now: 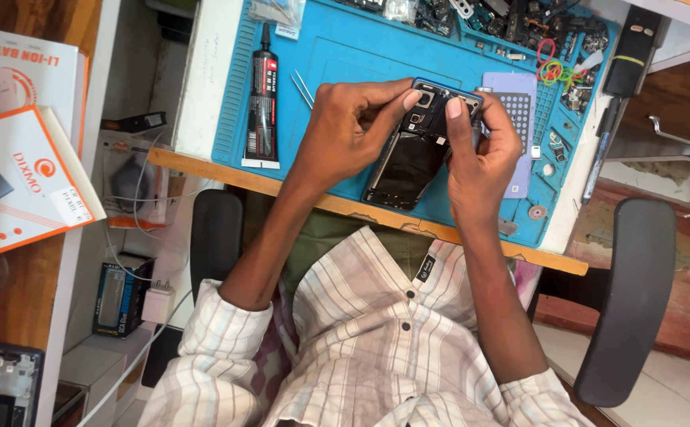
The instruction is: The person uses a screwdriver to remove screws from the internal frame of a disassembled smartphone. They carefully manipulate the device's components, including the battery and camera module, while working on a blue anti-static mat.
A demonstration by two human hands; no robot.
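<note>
Blue mat (345, 63); hands (345, 130) (475, 150) hide opened phone (412, 158) edges.

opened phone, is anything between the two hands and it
Nothing visible stands between them. Both the left hand and the right hand already grip the opened phone directly, fingers pressing on its top edge above the blue mat. The glue tube lies off to the side.
</note>
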